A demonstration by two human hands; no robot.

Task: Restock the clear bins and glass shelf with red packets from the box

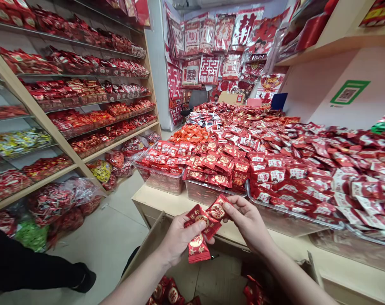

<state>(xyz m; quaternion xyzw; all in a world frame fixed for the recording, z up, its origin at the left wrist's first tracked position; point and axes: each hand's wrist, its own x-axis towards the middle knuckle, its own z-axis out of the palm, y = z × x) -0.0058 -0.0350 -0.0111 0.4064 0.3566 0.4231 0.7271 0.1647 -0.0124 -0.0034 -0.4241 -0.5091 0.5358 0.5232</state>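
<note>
**Hands sorting sweets at a shop worktop**

Centrally, the left hand (pixel 176 237) is closed around a fan of red packets (pixel 201 231), thumb pressed on top. The right hand (pixel 248 220) pinches one further packet (pixel 218 208) by its edge between thumb and fingertips, just above the fan. Such packets appear light, with glossy, probably slippery film and a small firm filling; the crimped ends look the surest place to grip. Beyond the hands, a pale worktop (pixel 154 197) carries clear trays (pixel 162 180) heaped with similar red sweets. Shelves (pixel 68 140) at the left hold more stock in red and yellow, with filled bags (pixel 57 203) on the floor (pixel 112 237) below. Red paper decorations (pixel 224 38) cover the far wall.
</note>
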